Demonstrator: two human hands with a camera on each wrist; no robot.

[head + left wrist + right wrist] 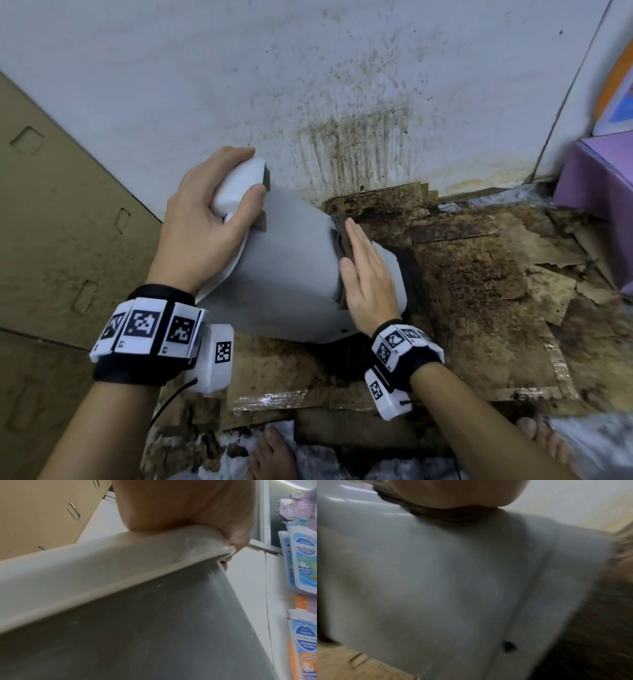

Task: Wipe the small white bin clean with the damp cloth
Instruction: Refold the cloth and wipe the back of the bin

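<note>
The small white bin (291, 267) is lying tilted over stained cardboard (479, 281), base pointing right. The left hand (202, 222) is gripping its lid end; the right hand (370, 277), fingers straight, is pressing the damp cloth (344, 240) flat near the base.

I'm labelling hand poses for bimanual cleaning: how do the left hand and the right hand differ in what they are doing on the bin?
The left hand curls over the white lid end of the tilted bin, gripping it; the right hand lies flat with straight fingers. The left hand touches plastic directly; the right hand presses the brown cloth against the bin's side, near its base. Both rest on the bin and wear marker wristbands.
</note>
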